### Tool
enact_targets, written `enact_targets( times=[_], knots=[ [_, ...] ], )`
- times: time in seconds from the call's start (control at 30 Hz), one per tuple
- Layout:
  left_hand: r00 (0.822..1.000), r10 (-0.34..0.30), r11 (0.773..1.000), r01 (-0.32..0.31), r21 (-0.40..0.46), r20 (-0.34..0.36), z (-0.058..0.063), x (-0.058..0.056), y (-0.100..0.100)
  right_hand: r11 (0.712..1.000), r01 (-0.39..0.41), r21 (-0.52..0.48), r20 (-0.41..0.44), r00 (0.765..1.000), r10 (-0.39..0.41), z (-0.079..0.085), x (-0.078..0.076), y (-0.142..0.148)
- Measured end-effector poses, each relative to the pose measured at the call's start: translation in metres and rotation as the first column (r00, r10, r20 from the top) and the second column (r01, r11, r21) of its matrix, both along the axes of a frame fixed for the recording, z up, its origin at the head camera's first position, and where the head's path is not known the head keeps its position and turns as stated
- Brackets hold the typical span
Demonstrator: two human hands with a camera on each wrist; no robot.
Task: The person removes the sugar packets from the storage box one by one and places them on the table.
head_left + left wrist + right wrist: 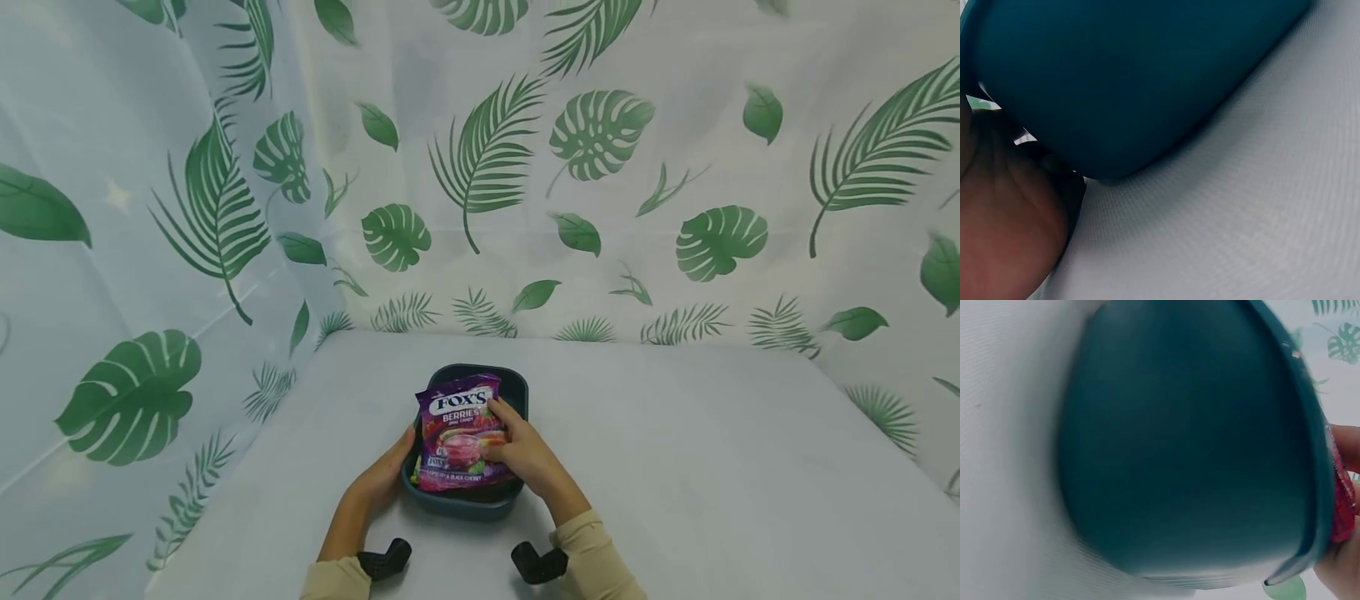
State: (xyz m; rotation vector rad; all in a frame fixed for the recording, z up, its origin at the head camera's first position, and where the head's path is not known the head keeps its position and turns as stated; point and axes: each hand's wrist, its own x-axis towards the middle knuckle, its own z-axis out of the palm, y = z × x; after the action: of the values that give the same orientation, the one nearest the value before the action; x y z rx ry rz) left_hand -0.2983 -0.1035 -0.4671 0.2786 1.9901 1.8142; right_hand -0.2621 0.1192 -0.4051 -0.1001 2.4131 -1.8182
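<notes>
Got leaf-print curtain [517, 192] at 12 o'clock, white table [712, 467] under teal bin [465, 507]. Got candy bag [455, 440] across bin's mouth, hiding most inside. Pinching bag from 3 with right hand [531, 454]; resting uncurled left hand [378, 482] against bin at 9.

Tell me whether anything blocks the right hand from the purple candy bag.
Nothing visible does: the fingers of the right hand touch the purple candy bag on its right side. The left hand is at the opposite side of the dark teal container, out of the way.
</notes>
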Motion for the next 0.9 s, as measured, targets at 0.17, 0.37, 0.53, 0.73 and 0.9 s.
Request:
enact_targets(
  times=[0.17, 0.37, 0.53, 0.73, 0.9],
  knots=[
    [1.000, 0.015, 1.000, -0.015, -0.021, 0.001, -0.001, 0.002, -0.006, 0.996, 0.006, -0.089, 0.007, 1.000, -0.005, 0.001, 0.000, 0.001],
    [1.000, 0.018, 0.999, -0.018, -0.031, -0.007, -0.002, 0.004, -0.009, 0.976, 0.029, -0.218, 0.045, 0.999, -0.020, 0.012, 0.001, 0.010],
    [1.000, -0.007, 0.999, 0.006, -0.035, -0.025, -0.002, 0.004, -0.007, 0.965, 0.032, -0.259, 0.010, 0.999, -0.031, 0.033, 0.000, 0.041],
    [1.000, 0.015, 0.998, -0.015, -0.056, -0.016, -0.003, 0.005, -0.005, 0.975, 0.072, -0.209, -0.025, 0.997, -0.079, 0.046, 0.005, 0.091],
    [0.999, 0.031, 0.997, -0.032, -0.066, -0.026, -0.004, 0.002, -0.005, 0.977, 0.126, -0.172, -0.021, 0.991, -0.132, 0.044, 0.006, 0.119]
  ],
)
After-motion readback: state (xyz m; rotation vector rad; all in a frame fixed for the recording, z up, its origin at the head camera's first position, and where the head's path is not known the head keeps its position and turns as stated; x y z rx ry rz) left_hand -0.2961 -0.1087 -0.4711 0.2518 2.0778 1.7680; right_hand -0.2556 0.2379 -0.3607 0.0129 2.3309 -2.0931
